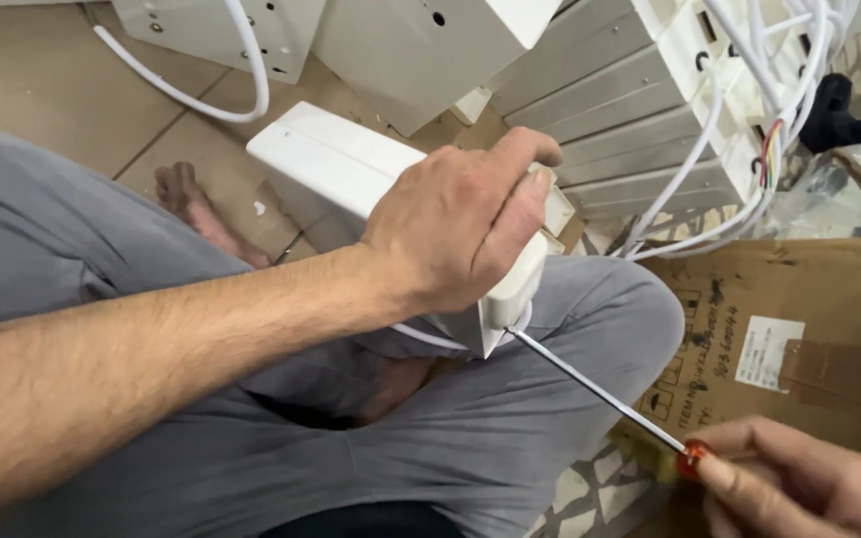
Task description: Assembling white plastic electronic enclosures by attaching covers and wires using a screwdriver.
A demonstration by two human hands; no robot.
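Observation:
My left hand point(455, 224) grips the near end of a long white metal housing point(336, 164) that rests across my knee. My right hand point(799, 483), at the bottom right corner, holds a screwdriver by its red handle point(692, 460). The thin steel shaft point(595, 389) runs up and left, and its tip meets the lower corner of the housing just under my left hand. A thin white wire point(426, 337) runs out from under the housing along my leg.
More white metal housings point(610, 110) lie stacked ahead, with white cables point(749, 120) and coloured wires hanging from them. A brown cardboard box point(799, 329) lies at the right. My legs in grey trousers point(510, 438) fill the middle, with my bare foot point(191, 204) on the tiled floor.

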